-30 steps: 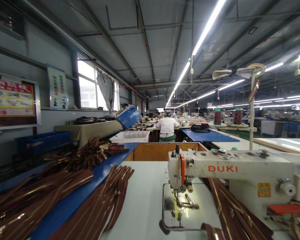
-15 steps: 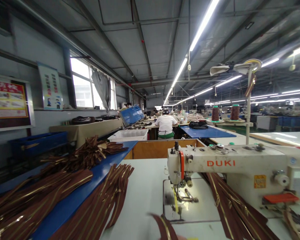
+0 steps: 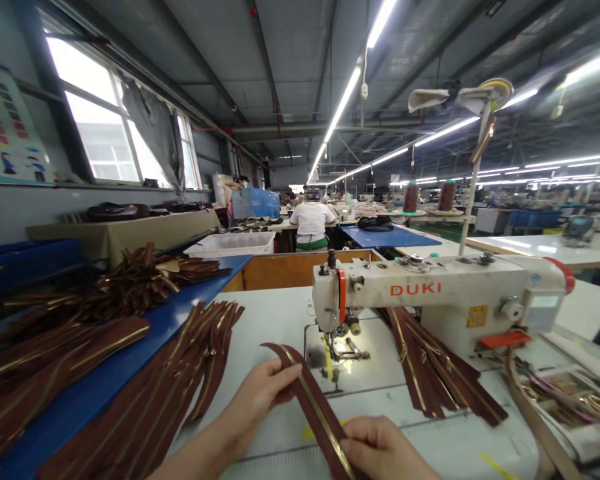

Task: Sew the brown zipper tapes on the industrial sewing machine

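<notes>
A brown zipper strip (image 3: 313,393) with gold teeth is stretched between my two hands, in front of the sewing machine (image 3: 430,293). My left hand (image 3: 273,383) pinches it near its far end, thumb on top. Lower down and to the right, my right hand (image 3: 375,443) grips the strip's edge, its fingers curled. The strip's near end runs out of the bottom of the view. Just beyond it are the metal needle plate (image 3: 375,380) and presser foot (image 3: 333,353); the strip is apart from the foot.
More zipper strips (image 3: 165,387) lie in a bundle at left, with others on the blue board (image 3: 130,393). Another bunch (image 3: 430,367) lies under the machine's arm. At right stands a tray (image 3: 575,407) of small metal parts. A person (image 3: 312,223) in white sits ahead.
Both hands have come up into view holding the zipper strip, which earlier showed only at the bottom edge. My view has tilted down and turned right.
</notes>
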`<state>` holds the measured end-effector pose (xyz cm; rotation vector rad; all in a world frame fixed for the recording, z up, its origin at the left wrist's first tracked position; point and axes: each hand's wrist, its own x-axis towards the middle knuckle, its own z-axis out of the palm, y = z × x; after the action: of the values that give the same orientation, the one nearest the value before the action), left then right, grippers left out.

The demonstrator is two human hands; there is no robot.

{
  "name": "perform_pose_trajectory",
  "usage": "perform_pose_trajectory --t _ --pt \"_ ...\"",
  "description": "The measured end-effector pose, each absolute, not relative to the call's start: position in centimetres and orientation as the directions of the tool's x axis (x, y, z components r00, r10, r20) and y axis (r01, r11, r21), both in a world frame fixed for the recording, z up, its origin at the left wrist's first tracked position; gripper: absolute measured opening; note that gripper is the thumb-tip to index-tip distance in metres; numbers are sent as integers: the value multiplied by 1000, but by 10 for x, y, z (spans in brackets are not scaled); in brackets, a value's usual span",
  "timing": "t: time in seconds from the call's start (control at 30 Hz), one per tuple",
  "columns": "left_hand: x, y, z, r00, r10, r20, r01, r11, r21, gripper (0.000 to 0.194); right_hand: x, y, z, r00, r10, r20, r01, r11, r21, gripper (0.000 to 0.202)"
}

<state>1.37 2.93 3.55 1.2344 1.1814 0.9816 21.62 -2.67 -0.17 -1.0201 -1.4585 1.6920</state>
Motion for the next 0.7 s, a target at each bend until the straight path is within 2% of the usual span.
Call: perform_pose_trajectory --t 0.07,0.13,0.23,0.33,0.43,0.53,0.63,0.7 --pt "15 40 35 190 974 -121 79 107 991 34 217 -16 -1 -408 905 -115 91 -85 -992 27" --pt "18 54 33 197 975 -106 116 84 990 31 218 -6 2 -308 950 -57 259 26 -966 17" --pt "26 80 26 167 985 -39 196 5 981 25 218 10 5 -218 976 0 513 114 -851 9" --pt "36 107 20 128 989 73 302 -109 947 19 214 27 5 -216 975 44 682 183 -708 6" --pt "40 123 13 88 975 206 437 -224 871 20 212 41 1 -221 970 98 753 233 -616 11" --pt "38 118 5 82 937 340 573 -324 753 28 212 46 -5 -241 962 132 750 270 -604 14" --pt "37 92 -5 193 888 418 654 -434 620 31 213 45 -8 -254 954 157 749 297 -592 14" --pt "37 74 -13 303 859 413 664 -501 556 31 214 44 -9 -257 949 181 751 314 -581 14"
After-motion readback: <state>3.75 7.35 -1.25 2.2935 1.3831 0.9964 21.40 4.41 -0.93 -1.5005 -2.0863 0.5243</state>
